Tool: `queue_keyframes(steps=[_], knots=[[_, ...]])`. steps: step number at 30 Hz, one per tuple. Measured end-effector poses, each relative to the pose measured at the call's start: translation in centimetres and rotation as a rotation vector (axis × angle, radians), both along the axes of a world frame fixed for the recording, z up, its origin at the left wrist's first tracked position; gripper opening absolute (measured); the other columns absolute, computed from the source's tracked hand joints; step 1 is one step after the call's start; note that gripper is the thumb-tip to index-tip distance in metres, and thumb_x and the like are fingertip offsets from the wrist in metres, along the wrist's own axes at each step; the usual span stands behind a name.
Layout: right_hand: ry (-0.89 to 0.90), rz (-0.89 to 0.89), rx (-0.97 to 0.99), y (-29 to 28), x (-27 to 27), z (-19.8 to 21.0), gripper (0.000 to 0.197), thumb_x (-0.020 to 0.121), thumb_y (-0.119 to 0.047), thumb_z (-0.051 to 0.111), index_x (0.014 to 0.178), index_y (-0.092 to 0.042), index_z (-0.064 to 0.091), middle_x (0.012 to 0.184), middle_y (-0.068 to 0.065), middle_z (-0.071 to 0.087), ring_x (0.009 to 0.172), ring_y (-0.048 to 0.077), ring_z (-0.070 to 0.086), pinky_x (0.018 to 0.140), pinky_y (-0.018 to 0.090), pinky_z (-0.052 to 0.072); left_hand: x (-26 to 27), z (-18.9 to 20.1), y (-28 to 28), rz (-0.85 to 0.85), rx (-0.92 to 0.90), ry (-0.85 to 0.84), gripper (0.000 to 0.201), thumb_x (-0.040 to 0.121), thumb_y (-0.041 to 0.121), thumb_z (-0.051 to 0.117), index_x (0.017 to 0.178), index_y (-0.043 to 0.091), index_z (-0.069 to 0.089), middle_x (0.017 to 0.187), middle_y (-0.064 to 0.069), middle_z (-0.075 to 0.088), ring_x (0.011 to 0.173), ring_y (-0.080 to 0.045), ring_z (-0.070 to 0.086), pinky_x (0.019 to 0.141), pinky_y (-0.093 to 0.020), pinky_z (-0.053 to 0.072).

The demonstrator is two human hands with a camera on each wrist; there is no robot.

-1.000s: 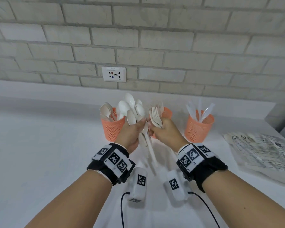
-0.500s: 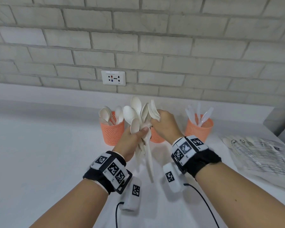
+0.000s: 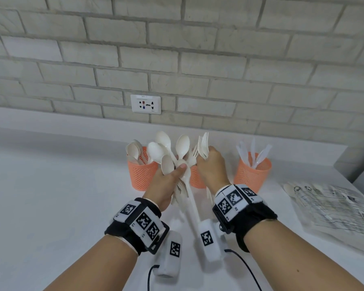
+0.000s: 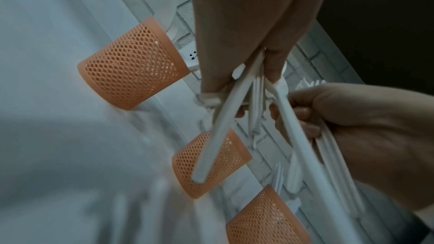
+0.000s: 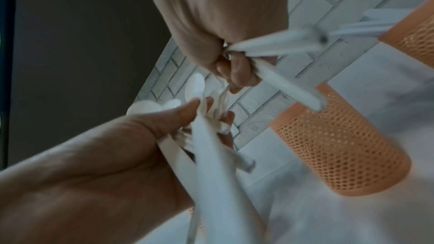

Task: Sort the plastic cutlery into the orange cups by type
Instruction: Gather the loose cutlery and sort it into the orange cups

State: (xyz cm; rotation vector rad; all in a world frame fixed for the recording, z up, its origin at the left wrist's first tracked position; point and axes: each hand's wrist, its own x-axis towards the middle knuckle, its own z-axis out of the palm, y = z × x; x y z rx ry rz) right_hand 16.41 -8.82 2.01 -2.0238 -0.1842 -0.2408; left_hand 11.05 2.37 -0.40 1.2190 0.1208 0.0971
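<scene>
Three orange mesh cups stand in a row by the wall: the left cup holds spoons, the middle cup is mostly hidden behind my hands, and the right cup holds knives. My left hand grips a fanned bunch of white spoons by their handles, just above the table. Close beside it, my right hand grips a small bundle of white forks, tines up. In the right wrist view the fork handles stick out below my curled fingers, over the middle cup.
A clear plastic bag with more cutlery lies on the white table at the right. The brick wall with a socket stands right behind the cups. Cables trail from my wrist units near the front edge.
My right hand went into the bunch held by my left hand. It now holds forks upright just to the right of the spoons. Both hands stayed in front of the middle cup.
</scene>
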Motion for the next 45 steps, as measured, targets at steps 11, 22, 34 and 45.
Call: queue_keyframes(steps=[11, 22, 34, 45], knots=[[0.239, -0.068, 0.617, -1.9, 3.4, 2.6, 0.025, 0.09, 0.0, 0.031, 0.108, -0.005, 0.047, 0.096, 0.018, 0.063, 0.074, 0.028, 0.065, 0.071, 0.042, 0.056, -0.6, 1.0, 2.0, 0.024, -0.044, 0.03, 0.016, 0.096, 0.017, 0.049, 0.104, 0.025, 0.06, 0.075, 0.002, 0.064, 0.067, -0.019, 0.057, 0.055, -0.027, 0.039], [-0.163, -0.179, 0.529, 0.1, 8.8, 5.2, 0.008, 0.099, -0.013, 0.034, 0.106, -0.016, 0.034, 0.096, 0.004, 0.05, 0.063, 0.012, 0.05, 0.061, 0.024, 0.046, -0.2, 1.7, 4.4, -0.014, 0.086, 0.029, 0.026, 0.094, 0.027, 0.051, 0.113, 0.008, 0.052, 0.067, 0.003, 0.059, 0.049, -0.003, 0.056, 0.045, -0.013, 0.042], [-0.12, -0.029, 0.089, 1.1, 8.5, 0.1, 0.035, 0.087, -0.01, 0.06, 0.12, -0.009, 0.048, 0.102, 0.008, 0.051, 0.088, 0.013, 0.051, 0.074, 0.013, 0.045, -0.3, 1.4, 6.3, -0.127, 0.181, -0.001, 0.02, 0.095, 0.029, 0.048, 0.099, 0.011, 0.054, 0.065, 0.011, 0.064, 0.055, -0.006, 0.057, 0.052, -0.018, 0.046], [-0.02, 0.515, -0.165, 4.0, -0.8, 2.7, 0.011, 0.086, -0.026, 0.065, 0.087, -0.019, 0.057, 0.066, -0.002, 0.055, 0.053, 0.01, 0.056, 0.049, 0.014, 0.042, -0.6, 2.2, 5.2, -0.041, 0.169, -0.117, 0.016, 0.094, 0.024, 0.054, 0.084, 0.012, 0.056, 0.053, 0.003, 0.054, 0.046, -0.009, 0.048, 0.04, -0.017, 0.033]])
